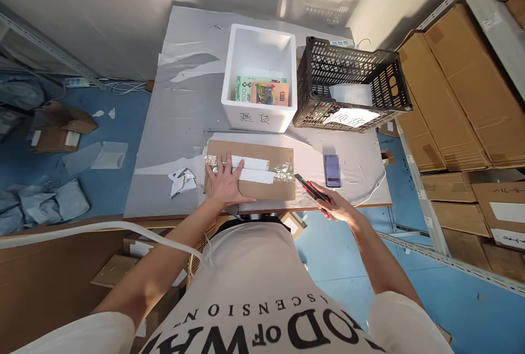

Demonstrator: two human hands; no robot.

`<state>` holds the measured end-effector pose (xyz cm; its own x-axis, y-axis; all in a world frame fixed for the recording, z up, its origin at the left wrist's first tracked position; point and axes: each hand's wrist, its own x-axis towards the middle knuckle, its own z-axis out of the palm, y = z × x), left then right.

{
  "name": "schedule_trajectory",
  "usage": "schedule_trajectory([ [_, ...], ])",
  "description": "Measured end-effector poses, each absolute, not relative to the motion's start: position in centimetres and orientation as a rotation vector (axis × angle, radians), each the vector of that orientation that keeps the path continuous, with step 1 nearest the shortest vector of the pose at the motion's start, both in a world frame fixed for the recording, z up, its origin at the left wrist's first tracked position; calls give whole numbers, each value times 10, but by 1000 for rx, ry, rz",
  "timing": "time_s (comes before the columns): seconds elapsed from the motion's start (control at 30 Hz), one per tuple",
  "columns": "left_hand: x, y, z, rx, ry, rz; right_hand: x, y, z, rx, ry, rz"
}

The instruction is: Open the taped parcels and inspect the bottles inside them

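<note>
A taped cardboard box (262,190) lies flat near the front edge of the table, with a white label (256,176) and shiny clear tape on its top. My left hand (225,181) rests on the left part of the box, fingers spread, palm down. In my right hand (334,203) is a red and black utility knife (314,191). Its tip points at the right end of the box, close to the tape there; whether it touches I cannot tell. A phone (332,170) lies to the right, just beyond my right hand.
Behind the box stand a white foam box (258,116) holding booklets (268,93) and a black plastic crate (353,61) with paper inside. Crumpled paper (181,181) lies at left. Shelves with cartons (459,91) rise at right. A white cable (123,225) crosses above my left forearm.
</note>
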<state>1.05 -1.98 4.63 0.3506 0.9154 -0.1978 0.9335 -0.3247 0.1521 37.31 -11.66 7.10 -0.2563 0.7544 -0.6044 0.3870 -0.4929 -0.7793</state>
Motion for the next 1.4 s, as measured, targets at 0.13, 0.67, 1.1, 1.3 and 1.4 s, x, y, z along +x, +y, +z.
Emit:
schedule_trajectory([
  [0.13,11,-19,45,2388,1657,-98,368,-144,63,-1629,-1247,1905],
  [0.67,5,-40,41,2614,1455,106,329,-99,-68,-2627,-1528,645],
  [1.1,5,-58,27,2525,1388,248,306,-36,3,-1903,-1840,237],
  [1.3,5,-57,28,2460,1380,187,240,10,65,-1591,-2735,171],
  [1.4,5,-59,27,2451,1396,203,239,32,87,-1681,-2836,238],
])
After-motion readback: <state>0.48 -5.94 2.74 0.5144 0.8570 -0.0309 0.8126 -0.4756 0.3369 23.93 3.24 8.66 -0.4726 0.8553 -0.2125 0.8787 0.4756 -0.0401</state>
